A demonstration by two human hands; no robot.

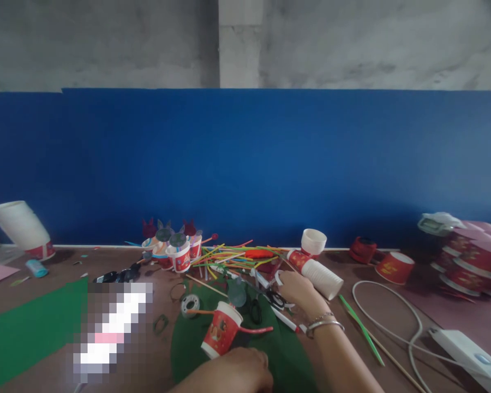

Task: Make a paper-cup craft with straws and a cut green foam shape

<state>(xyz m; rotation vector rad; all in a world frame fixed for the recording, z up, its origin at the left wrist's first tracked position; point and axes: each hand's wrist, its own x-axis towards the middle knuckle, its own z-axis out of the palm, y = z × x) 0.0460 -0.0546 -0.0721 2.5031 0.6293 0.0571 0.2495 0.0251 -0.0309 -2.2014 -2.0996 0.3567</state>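
A red paper cup [222, 330] with straw arms stands tilted on a green round sheet [288, 349]. Just below its base is my left hand [245, 367], back up and fingers curled; whatever they may hold is hidden. My right hand [295, 289], with bracelets at the wrist, reaches forward over the clutter. Its fingers are bent down together by a small white piece [279, 278], and I cannot make out what is in them. Black-handled scissors [275, 299] lie beside that hand. A grey round cutout [237, 293] and a tape roll [190, 305] lie behind the cup.
Finished-looking cups with animal-ear cutouts [179, 256] stand at the back left of centre. Coloured sticks [229, 256] lie in a heap beside them. A stack of cups [322, 278] lies to the right. Farther right are a white cable [387, 286] and a power strip [466, 352].
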